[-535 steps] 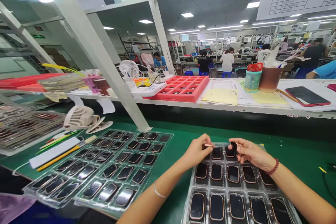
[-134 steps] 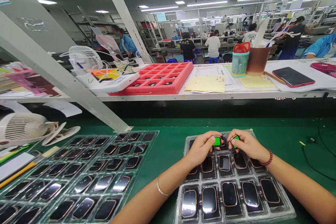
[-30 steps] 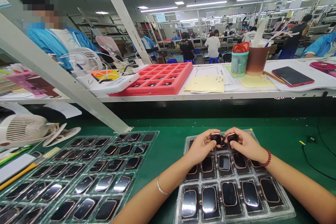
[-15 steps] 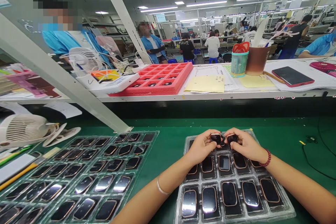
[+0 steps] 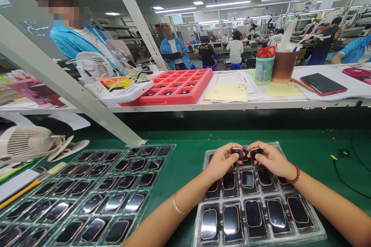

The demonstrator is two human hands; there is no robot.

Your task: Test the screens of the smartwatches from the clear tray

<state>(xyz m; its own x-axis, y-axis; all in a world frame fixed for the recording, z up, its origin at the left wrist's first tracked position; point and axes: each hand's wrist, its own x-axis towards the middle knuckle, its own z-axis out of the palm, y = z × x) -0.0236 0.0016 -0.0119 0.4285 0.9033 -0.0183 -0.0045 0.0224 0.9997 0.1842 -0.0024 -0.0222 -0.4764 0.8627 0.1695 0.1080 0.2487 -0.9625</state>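
Observation:
My left hand pinches a smartwatch with a dark screen and a gold-coloured rim, thumb on its front. Just to the right, my right hand grips a second smartwatch of the same look. Both are held a little apart over the far row of a clear plastic tray. Rows of similar watch faces lie in the tray's pockets, among them one watch face in the near row. My fingers and hands hide part of the far row.
More clear trays with many watch faces cover the left of the green mat. A white fan lies beyond them. Above runs a shelf with a red foam tray and a phone. A cable lies right. Co-workers are beyond.
Both watches stay in my hands; the left one has shifted and tilted slightly. In the background, two people in blue jackets have changed posture.

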